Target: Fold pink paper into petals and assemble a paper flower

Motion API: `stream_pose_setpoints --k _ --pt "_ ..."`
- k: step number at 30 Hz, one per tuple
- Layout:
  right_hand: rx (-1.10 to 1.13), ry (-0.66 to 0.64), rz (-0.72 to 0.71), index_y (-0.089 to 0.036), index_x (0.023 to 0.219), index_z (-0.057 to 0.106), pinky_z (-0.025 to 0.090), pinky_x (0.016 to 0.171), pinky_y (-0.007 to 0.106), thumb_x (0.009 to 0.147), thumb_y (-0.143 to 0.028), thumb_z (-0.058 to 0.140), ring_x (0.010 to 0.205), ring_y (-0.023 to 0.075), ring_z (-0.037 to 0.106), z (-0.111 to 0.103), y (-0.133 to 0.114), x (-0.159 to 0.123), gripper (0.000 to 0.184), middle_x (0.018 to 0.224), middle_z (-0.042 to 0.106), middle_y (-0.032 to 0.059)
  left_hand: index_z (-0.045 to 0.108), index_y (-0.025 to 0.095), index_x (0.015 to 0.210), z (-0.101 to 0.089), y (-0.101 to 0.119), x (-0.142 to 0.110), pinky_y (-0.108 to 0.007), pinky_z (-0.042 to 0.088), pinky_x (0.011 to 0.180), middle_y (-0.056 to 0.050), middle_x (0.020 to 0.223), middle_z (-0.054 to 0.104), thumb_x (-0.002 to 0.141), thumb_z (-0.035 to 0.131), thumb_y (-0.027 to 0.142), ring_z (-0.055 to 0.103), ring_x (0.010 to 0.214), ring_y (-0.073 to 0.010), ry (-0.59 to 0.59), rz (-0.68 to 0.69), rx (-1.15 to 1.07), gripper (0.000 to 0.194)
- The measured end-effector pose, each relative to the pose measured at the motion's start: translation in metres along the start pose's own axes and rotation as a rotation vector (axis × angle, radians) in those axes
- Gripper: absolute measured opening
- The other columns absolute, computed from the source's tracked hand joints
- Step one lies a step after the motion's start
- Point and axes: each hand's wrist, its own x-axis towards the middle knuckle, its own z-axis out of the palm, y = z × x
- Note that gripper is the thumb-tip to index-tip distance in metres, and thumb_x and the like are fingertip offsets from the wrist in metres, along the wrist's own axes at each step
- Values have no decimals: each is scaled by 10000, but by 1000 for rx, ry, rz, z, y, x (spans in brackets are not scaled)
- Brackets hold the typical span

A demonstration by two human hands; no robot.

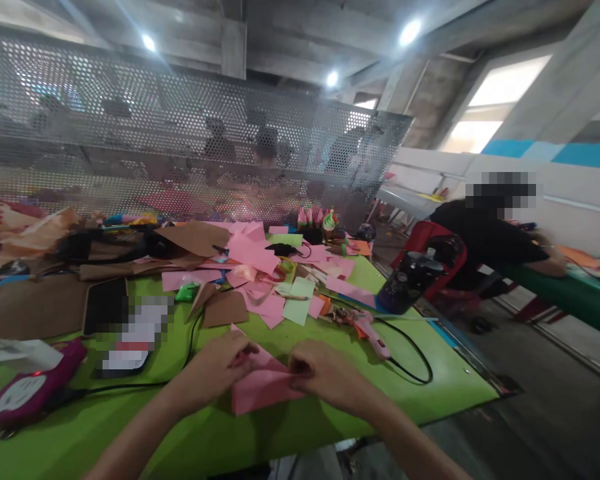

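Pinching folded pink paper (260, 393) are the left hand (227, 360), at its ten o'clock, and right hand (323, 373), at three.

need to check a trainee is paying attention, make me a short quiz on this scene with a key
1. What do the person's left hand and right hand both have their fingers on?
a) a phone
b) pink paper
c) a brown sheet

2. True or false: the pink glue gun lies nearer the right hand than the left.

3. Fill the gap: the table top is ____ in colour.

Key: 1 b; 2 true; 3 green.
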Motion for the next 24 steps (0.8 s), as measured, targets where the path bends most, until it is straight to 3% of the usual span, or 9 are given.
stream_pose_setpoints --k 4,8,10,13,15,16,18,20,24 --pt "153 118 -12 -177 753 650 368 622 229 763 -197 675 713 149 578 -38 19 14 33 752 646 -9 623 242 1191 -3 -15 15 -397 352 985 -68 1242 629 902 442 275 509 1173 -261 52 20 172 342" --pt "204 343 76 -166 819 652 408 604 257 765 -301 687 667 169 569 -67 42 57 150 714 628 -3 663 236 1104 1 -15 22 -448 339 955 -96 1199 624 757 585 219 510 1163 -318 11 -40 303 356" --pt "193 432 116 -146 935 659 448 673 307 784 -277 657 765 210 600 -70 49 82 200 842 660 52 664 212 1033 4 -12 22 -443 347 914 -102 1118 640 736 597 227 528 1113 -326 19 -50 298 305" --pt "184 499 112 -158 1302 532 458 858 409 779 -230 670 1083 295 569 -63 48 103 545 1269 576 159 645 201 880 4 -11 19 -373 370 826 -67 960 658 752 588 259 571 989 -285 30 -69 256 152" --pt "193 485 63 -194 1395 461 423 956 439 785 -208 671 1215 308 505 -53 41 99 645 1418 472 158 616 205 808 2 -14 15 -313 381 735 -30 853 654 792 557 291 594 865 -235 28 -85 175 105" --pt "206 449 25 -219 1382 487 424 974 427 806 -222 662 1219 291 516 -47 37 93 602 1424 482 131 603 206 792 1 -16 12 -291 380 692 -16 812 648 819 531 308 596 807 -214 28 -94 123 128" --pt "243 328 -56 -248 1217 644 484 917 363 813 -267 683 1107 251 612 -35 29 74 406 1268 635 73 589 206 789 -3 -21 8 -268 382 646 1 772 641 863 480 339 592 744 -188 35 -108 8 187" --pt "303 144 -200 -250 1216 651 479 943 346 797 -277 723 1128 243 610 -24 23 53 426 1231 669 56 594 199 782 -7 -25 6 -265 395 656 -3 773 640 874 472 370 589 752 -188 47 -112 -96 229" --pt "277 121 -288 -245 1190 671 431 994 357 808 -197 712 1142 242 590 -10 17 27 387 1198 688 61 637 175 814 -12 -27 8 -269 422 678 -25 806 654 857 506 427 589 782 -198 34 -114 -247 287"
